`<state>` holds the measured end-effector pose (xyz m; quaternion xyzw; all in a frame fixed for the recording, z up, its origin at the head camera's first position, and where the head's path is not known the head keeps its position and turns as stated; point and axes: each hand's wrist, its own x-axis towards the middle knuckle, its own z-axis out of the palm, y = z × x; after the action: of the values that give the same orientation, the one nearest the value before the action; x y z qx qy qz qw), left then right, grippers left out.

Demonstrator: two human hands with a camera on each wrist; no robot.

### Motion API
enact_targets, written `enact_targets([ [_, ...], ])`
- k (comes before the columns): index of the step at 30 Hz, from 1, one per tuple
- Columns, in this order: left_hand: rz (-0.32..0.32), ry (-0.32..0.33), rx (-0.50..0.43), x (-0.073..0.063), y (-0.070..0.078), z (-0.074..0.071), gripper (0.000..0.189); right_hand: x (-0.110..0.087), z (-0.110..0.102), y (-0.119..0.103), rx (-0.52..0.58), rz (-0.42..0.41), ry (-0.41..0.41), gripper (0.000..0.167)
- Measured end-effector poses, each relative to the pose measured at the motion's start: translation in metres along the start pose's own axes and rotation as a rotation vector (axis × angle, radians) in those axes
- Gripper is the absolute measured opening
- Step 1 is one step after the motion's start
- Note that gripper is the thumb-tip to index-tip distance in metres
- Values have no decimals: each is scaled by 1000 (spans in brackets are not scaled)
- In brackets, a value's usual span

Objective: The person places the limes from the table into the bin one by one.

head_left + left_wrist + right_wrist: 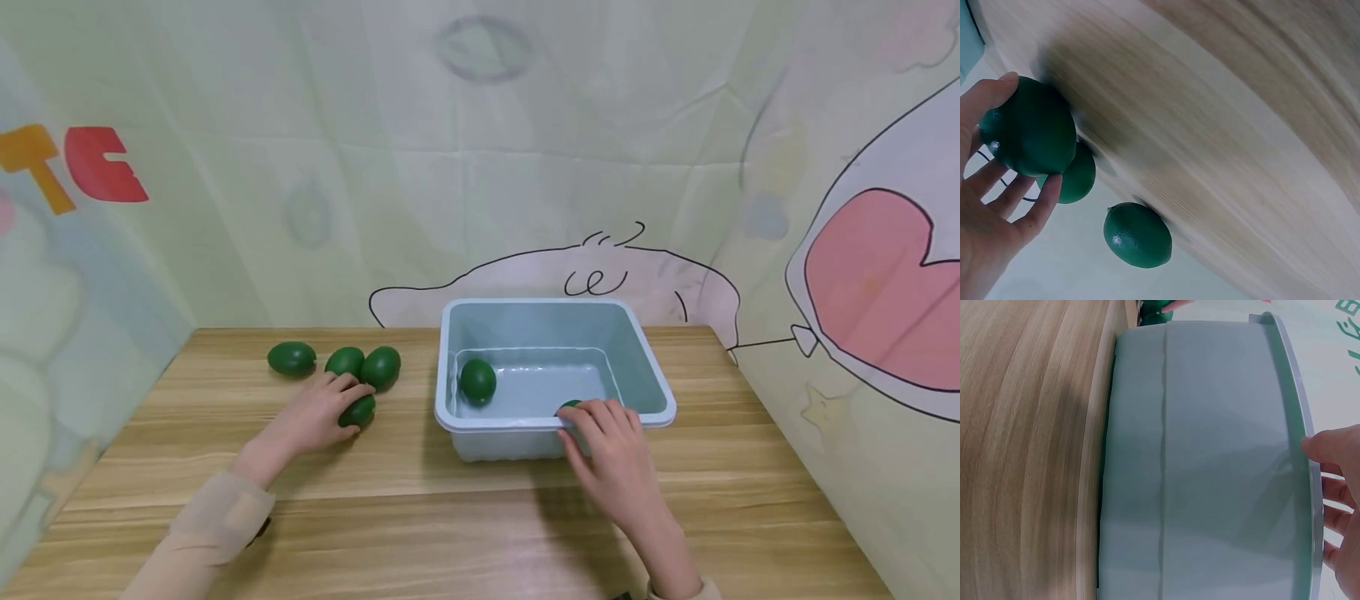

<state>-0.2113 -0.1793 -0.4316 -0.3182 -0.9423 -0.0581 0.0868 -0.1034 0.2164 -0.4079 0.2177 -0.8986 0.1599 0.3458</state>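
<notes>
Table: a wood-grain table (420, 542) runs back to a pale printed backdrop (375, 200).
Left hand: the person's left hand (318, 410) grips one dark green lime (358, 412), thumb on one side and fingertips on the other, over the left half of the table; the left wrist view shows the fruit between them.
Loose limes: near the table's back edge, two more limes (382, 367) sit side by side just beyond the held one; a third, the lone lime (292, 358), lies on its side closer to the back left corner.
Tub: a light blue plastic tub (495, 424) stands right of the table's centre, toward the back edge.
Limes in the tub: one whole lime (477, 381) rests by the left wall; a sliver of another lime (572, 404) shows behind the near rim.
Right hand: the right hand (618, 454) holds the tub's near rim, thumb outside and fingers over the top; whether the fingers also touch the lime there, I cannot tell.
Backdrop: orange and red letters (105, 164) at left, a pink heart (873, 287) at right.
</notes>
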Motion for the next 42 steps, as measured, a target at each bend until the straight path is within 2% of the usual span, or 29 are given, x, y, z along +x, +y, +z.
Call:
enact_targets([
  [13, -36, -47, -28, -1, 2, 1, 56, 0, 0, 1, 17, -8, 17, 18],
  [24, -29, -57, -43, 1, 3, 3, 60, -1, 0, 2, 11, -5, 9, 19],
  [32, -24, -126, -104, 2, 4, 9, 62, 0, 1, 2, 4, -16, 20, 19],
  [42, -27, -128, -134, 3, 5, 10, 61, 0, 2, 2, 2, -20, 26, 19],
])
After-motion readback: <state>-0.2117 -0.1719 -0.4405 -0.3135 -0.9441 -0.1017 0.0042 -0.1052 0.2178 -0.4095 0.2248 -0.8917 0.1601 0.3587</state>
